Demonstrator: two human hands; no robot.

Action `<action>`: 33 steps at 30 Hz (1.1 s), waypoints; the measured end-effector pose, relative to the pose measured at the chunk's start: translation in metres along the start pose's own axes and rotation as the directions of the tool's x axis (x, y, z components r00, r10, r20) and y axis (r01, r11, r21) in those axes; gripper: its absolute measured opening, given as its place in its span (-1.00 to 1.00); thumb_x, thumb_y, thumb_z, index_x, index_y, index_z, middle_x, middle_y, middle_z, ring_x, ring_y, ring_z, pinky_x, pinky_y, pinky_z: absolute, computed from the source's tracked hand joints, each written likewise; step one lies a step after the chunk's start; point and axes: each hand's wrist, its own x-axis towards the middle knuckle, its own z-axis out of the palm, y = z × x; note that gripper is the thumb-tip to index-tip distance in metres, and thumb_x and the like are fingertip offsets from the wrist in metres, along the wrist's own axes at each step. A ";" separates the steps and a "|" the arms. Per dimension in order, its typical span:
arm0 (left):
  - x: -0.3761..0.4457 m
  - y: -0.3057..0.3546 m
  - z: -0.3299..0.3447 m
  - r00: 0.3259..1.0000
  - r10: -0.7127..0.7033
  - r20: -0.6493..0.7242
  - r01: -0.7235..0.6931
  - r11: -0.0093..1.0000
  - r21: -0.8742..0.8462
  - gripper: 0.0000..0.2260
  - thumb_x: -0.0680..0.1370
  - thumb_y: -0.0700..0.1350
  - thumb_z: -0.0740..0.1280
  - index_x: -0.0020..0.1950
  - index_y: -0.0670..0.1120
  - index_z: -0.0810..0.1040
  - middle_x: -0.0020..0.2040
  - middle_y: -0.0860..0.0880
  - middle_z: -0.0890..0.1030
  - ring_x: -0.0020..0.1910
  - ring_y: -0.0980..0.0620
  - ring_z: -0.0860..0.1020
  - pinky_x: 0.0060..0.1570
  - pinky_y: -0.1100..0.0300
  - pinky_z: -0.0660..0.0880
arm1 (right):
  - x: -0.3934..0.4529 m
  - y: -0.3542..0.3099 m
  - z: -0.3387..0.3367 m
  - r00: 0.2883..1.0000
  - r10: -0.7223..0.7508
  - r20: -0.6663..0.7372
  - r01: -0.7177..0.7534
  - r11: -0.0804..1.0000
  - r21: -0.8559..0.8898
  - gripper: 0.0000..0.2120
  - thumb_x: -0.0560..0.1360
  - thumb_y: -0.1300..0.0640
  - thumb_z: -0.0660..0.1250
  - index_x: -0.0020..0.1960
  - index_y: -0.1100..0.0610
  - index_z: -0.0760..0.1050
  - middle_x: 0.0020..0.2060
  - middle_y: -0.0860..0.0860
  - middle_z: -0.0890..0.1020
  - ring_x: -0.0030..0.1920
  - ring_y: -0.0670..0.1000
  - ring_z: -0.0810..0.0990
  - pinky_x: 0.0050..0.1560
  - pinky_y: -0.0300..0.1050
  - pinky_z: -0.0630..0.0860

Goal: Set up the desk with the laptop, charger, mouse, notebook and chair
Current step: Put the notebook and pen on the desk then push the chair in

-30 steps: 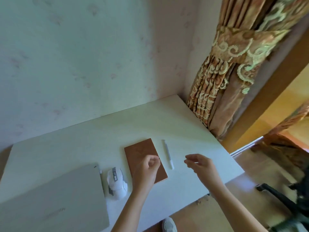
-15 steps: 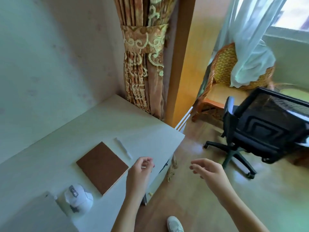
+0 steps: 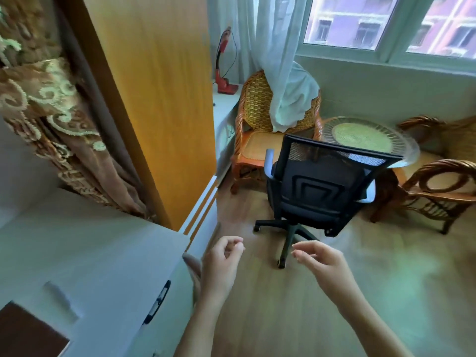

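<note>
Reaching out over the wooden floor (image 3: 296, 318), the person's two hands are held apart in front of the body, and neither carries anything. The left hand (image 3: 221, 264) hangs just off the corner of the bench (image 3: 85, 256), its fingers loosely curled with thumb and forefinger nearly meeting on nothing. The right hand (image 3: 322, 261) is further out, fingers bent and relaxed, palm turned inward. Both point toward the black mesh office chair (image 3: 319, 186), which stands well apart from the bench, near the wicker chair (image 3: 257, 119) and the round glass table (image 3: 368, 137) by the window (image 3: 386, 21). Its back faces the person, so the top edge of the backrest looks like the handiest place to grip for rolling it over on its castors.

On the bench, only a corner of the brown notebook (image 3: 28, 331) shows at the lower left, with a blurred pale pen (image 3: 60, 300) lying just beside it; laptop, mouse and charger are out of view. Judging by this, the chair seems to be the step in hand: empty hands suit a two-handed pull. The patterned curtain (image 3: 51, 112) and a wooden panel (image 3: 154, 99) stand behind the bench's far corner, so the chair will need steering clear of that edge.
</note>
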 end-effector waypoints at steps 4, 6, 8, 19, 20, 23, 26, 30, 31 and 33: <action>0.026 0.039 0.073 0.997 0.035 0.069 -0.034 0.999 -0.024 -0.92 0.55 -0.01 0.30 -0.03 0.15 0.57 -0.10 0.10 0.65 -0.09 0.21 0.58 -0.09 0.29 0.56 | 0.040 0.020 -0.070 0.998 0.014 -0.064 -0.013 1.000 0.012 -0.90 0.48 0.17 0.40 -0.09 0.00 0.64 -0.22 -0.07 0.71 -0.18 -0.13 0.65 -0.14 -0.31 0.52; 0.041 0.053 0.099 0.996 0.037 0.079 -0.035 0.999 -0.021 -0.92 0.55 -0.03 0.31 -0.01 0.13 0.57 -0.10 0.10 0.65 -0.08 0.20 0.58 -0.05 0.25 0.56 | 0.060 0.028 -0.097 0.996 0.017 -0.093 -0.015 1.000 0.024 -0.90 0.48 0.17 0.40 -0.09 -0.01 0.64 -0.20 -0.07 0.71 -0.17 -0.12 0.65 -0.16 -0.33 0.49; 0.057 0.065 0.118 0.996 0.039 0.080 -0.039 0.999 -0.007 -0.91 0.55 -0.03 0.31 0.02 0.12 0.56 -0.08 0.10 0.64 -0.06 0.19 0.58 -0.01 0.21 0.56 | 0.080 0.035 -0.118 0.992 0.017 -0.126 -0.014 1.000 0.027 -0.90 0.48 0.18 0.40 -0.10 0.00 0.64 -0.20 -0.08 0.71 -0.19 -0.14 0.64 -0.20 -0.39 0.47; 0.193 0.121 0.185 0.987 0.142 0.075 -0.132 0.983 -0.125 -0.83 0.55 -0.08 0.33 0.09 0.17 0.52 -0.04 0.13 0.63 -0.07 0.28 0.56 -0.10 0.48 0.45 | 0.223 0.054 -0.164 0.953 -0.044 -0.301 0.018 0.996 -0.089 -0.84 0.47 0.17 0.40 -0.04 -0.09 0.60 -0.11 -0.18 0.67 -0.04 -0.24 0.59 -0.05 -0.38 0.46; 0.209 0.125 0.192 0.981 0.179 0.076 -0.170 0.980 -0.103 -0.79 0.54 -0.08 0.34 0.14 0.15 0.52 0.01 0.15 0.62 -0.01 0.27 0.55 -0.03 0.46 0.44 | 0.238 0.056 -0.166 0.934 -0.098 -0.342 0.032 0.980 -0.195 -0.81 0.46 0.18 0.41 0.01 -0.06 0.59 -0.05 -0.19 0.64 0.02 -0.21 0.56 0.06 -0.31 0.42; 0.263 0.139 0.209 0.912 0.395 0.113 -0.407 0.905 0.124 -0.60 0.54 -0.05 0.37 0.37 0.08 0.44 0.28 0.18 0.49 0.27 0.23 0.39 0.28 0.29 0.29 | 0.287 0.058 -0.175 0.861 -0.306 -0.407 0.048 0.845 -0.533 -0.65 0.42 0.19 0.44 0.20 0.09 0.55 0.16 -0.01 0.58 0.28 0.05 0.41 0.32 -0.09 0.29; 0.327 0.160 0.224 0.802 0.550 0.234 -0.597 0.718 0.359 -0.50 0.55 0.07 0.32 0.47 0.08 0.32 0.44 0.09 0.39 0.45 0.12 0.27 0.42 0.09 0.17 | 0.337 0.056 -0.184 0.861 -0.343 -0.376 0.020 0.760 -0.649 -0.50 0.45 0.11 0.42 0.37 0.07 0.42 0.35 0.05 0.47 0.44 0.13 0.25 0.43 0.18 0.19; 0.383 0.171 0.253 0.815 0.381 0.437 -0.578 0.594 0.559 -0.48 0.57 0.26 0.13 0.51 0.16 0.22 0.51 0.12 0.29 0.53 0.11 0.10 0.46 -0.15 -0.22 | 0.387 0.066 -0.190 0.952 -0.097 -0.289 -0.130 0.726 -0.675 -0.45 0.57 -0.10 0.19 0.51 -0.17 0.11 0.51 -0.13 0.20 0.54 0.01 -0.02 0.43 0.34 -0.13; 0.388 0.168 0.260 0.822 0.338 0.459 -0.564 0.603 0.565 -0.49 0.57 0.27 0.11 0.49 0.16 0.24 0.49 0.13 0.31 0.53 0.11 0.10 0.44 -0.19 -0.28 | 0.394 0.072 -0.191 0.959 -0.040 -0.280 -0.170 0.710 -0.684 -0.48 0.58 -0.15 0.13 0.50 -0.20 0.09 0.52 -0.16 0.18 0.55 -0.02 -0.04 0.42 0.35 -0.18; 0.391 0.161 0.270 0.824 0.308 0.476 -0.555 0.612 0.564 -0.55 0.59 0.25 0.08 0.46 0.18 0.29 0.43 0.15 0.37 0.51 0.11 0.14 0.42 -0.24 -0.29 | 0.398 0.084 -0.193 0.962 0.007 -0.274 -0.205 0.679 -0.705 -0.52 0.58 -0.19 0.08 0.48 -0.22 0.14 0.50 -0.18 0.21 0.54 -0.04 -0.01 0.43 0.34 -0.21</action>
